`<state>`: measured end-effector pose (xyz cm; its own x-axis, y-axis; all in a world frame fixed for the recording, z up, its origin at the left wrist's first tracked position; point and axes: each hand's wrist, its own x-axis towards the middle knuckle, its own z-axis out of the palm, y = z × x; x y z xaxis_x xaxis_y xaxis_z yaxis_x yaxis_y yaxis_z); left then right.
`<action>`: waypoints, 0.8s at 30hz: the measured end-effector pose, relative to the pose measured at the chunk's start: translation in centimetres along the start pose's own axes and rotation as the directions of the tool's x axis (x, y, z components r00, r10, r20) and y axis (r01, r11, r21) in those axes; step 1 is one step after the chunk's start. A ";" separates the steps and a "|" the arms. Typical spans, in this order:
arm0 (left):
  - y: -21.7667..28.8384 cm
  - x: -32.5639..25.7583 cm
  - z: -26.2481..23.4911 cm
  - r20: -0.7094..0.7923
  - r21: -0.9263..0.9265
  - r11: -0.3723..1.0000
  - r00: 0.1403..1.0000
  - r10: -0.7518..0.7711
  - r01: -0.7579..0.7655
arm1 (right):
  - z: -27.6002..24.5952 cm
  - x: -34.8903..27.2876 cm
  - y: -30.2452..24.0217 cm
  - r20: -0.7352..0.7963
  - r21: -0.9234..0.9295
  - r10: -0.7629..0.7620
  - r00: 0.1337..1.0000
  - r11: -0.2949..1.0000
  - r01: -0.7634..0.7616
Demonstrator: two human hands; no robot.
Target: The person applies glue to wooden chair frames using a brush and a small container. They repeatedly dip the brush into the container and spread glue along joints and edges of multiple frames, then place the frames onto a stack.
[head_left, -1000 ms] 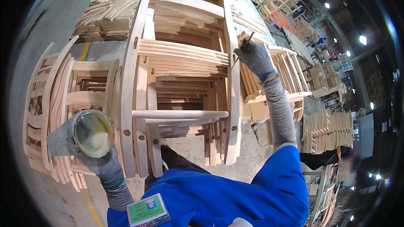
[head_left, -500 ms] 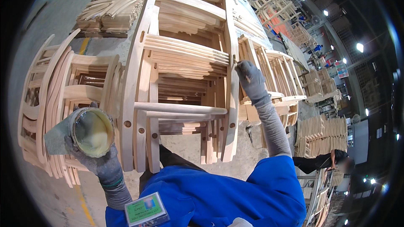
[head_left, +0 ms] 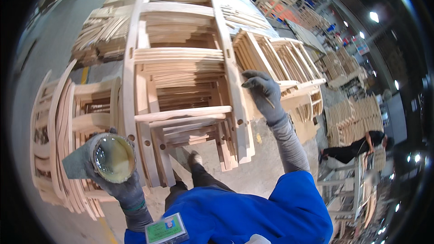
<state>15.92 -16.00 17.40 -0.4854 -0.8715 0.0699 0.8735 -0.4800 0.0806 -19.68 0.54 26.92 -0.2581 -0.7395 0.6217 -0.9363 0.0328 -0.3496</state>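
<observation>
My left hand (head_left: 118, 187), in a grey glove, is closed around a round can (head_left: 113, 158) of cloudy yellowish liquid. A flat grey-green piece (head_left: 77, 161) sticks out beside the can; its kind is unclear. In front of me stands a stack of pale wooden chair frames (head_left: 181, 115), with rails nested closely and round holes in the legs. My gloved right hand (head_left: 264, 94) is just right of the stack's right upright, apart from it. Its fingers are curled, and the end of a thin stick (head_left: 270, 103) shows below the palm; the rest is hidden.
Curved wooden frames (head_left: 58, 131) lean together at my left. More stacked frames (head_left: 275, 58) stand at the right. Behind are piles of wooden slats (head_left: 104, 31) and a table with parts (head_left: 246, 16). A person in dark clothes (head_left: 357, 147) is farther right.
My right hand has come off the stack's right upright and turned, with the stick end now showing. The view has shifted; my left hand still holds the can.
</observation>
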 end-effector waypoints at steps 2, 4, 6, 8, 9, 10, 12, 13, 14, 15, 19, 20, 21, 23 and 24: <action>-3.0 -0.3 1.6 -0.037 0.487 0.861 0.981 0.190 -0.148 | -1.0 -2.4 -1.6 -0.037 0.077 0.117 0.992 0.991 -0.113; -5.1 -1.2 2.7 -0.006 0.644 0.741 0.968 0.252 -0.189 | -2.6 -4.7 -3.3 -0.037 0.094 0.200 0.979 0.976 -0.196; -7.7 -1.9 3.6 0.044 0.770 0.595 0.950 0.310 -0.230 | -4.4 -7.3 -3.3 -0.100 0.076 0.176 0.979 0.983 -0.169; -10.6 -2.7 4.6 0.086 0.661 0.720 0.975 0.207 -0.211 | -6.2 -10.6 -1.9 -0.220 0.189 0.258 0.941 0.957 -0.218; -12.2 -2.9 5.1 0.122 0.468 0.875 0.990 0.070 -0.120 | -7.1 -12.3 -1.1 -0.276 0.250 0.298 0.914 0.940 -0.231; -13.9 -3.1 5.6 0.188 0.259 0.966 0.981 -0.055 0.005 | -8.3 -13.9 -0.3 -0.318 0.338 0.369 0.873 0.905 -0.259; -18.7 -4.3 6.4 0.135 0.254 0.967 0.990 -0.031 -0.005 | -11.9 -17.4 1.3 -0.357 0.277 0.385 0.851 0.914 -0.298; -21.1 -5.3 6.6 0.100 0.258 0.966 0.995 -0.019 -0.007 | -13.8 -19.4 2.1 -0.370 0.251 0.401 0.838 0.912 -0.325; -23.1 -6.1 6.5 0.175 0.245 0.965 0.975 -0.140 0.095 | -15.7 -21.0 2.8 -0.395 0.277 0.422 0.816 0.902 -0.332; -25.7 -7.0 6.5 0.170 0.207 0.968 0.969 -0.181 0.145 | -17.7 -23.1 3.9 -0.416 0.279 0.417 0.808 0.904 -0.323; -36.9 -11.3 6.7 0.103 0.383 0.907 0.968 -0.229 0.174 | -25.3 -31.6 7.5 -0.525 0.607 0.621 0.582 0.753 -0.255; -39.7 -12.2 6.1 -0.034 0.620 0.777 0.992 -0.118 0.114 | -27.4 -33.6 8.2 -0.551 0.545 0.579 0.601 0.795 -0.267; -42.1 -12.9 6.5 -0.020 0.582 0.795 0.980 -0.198 0.172 | -29.4 -35.1 8.6 -0.566 0.531 0.602 0.563 0.789 -0.309; -46.1 -14.1 7.8 0.036 0.377 0.830 0.889 -0.456 0.410 | -31.9 -37.7 8.9 -0.571 0.571 0.689 0.446 0.724 -0.387; -48.1 -14.8 8.4 0.107 0.185 0.794 0.792 -0.602 0.579 | -33.2 -38.9 9.2 -0.589 0.537 0.681 0.435 0.732 -0.420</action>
<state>-19.25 20.80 20.81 -0.9136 -0.3905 0.1128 0.4062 -0.8671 0.2884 -26.20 51.89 22.76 -0.8902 0.0967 0.4451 -0.4494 -0.0266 -0.8930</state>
